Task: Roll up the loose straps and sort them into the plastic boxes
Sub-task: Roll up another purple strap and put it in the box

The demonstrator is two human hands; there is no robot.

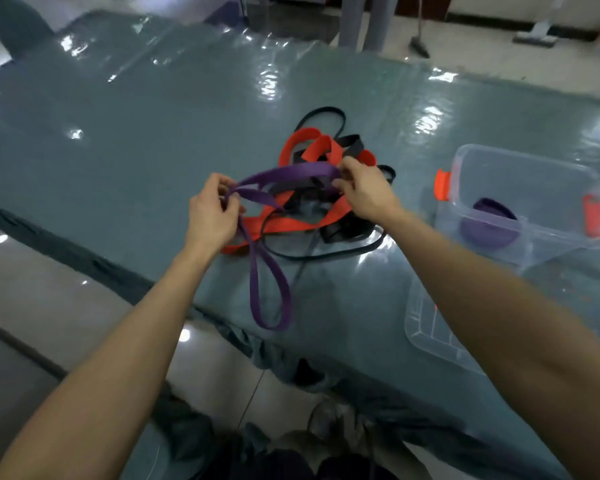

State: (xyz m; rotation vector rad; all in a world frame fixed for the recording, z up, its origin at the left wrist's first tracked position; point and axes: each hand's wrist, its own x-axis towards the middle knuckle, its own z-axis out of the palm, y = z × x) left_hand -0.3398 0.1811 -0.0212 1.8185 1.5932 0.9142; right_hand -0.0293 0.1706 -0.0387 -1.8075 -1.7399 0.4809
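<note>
Left hand (210, 213) and right hand (364, 192) each pinch the purple strap (291, 172), held taut 9-to-3. Its loose loop runs toward 6 and stops just inside the near edge of the counter (136, 140). Red and black straps (291, 223) lie heaped beneath. Open room from 9 to 12. Glossy grey-green cover. Clear box (534, 168) at 3 holds a rolled purple strap (489, 223); lid (430, 327) at 5.

Glossy grey-green table cover (153, 133), broom (419, 47), pale floor tiles (32, 289)
</note>
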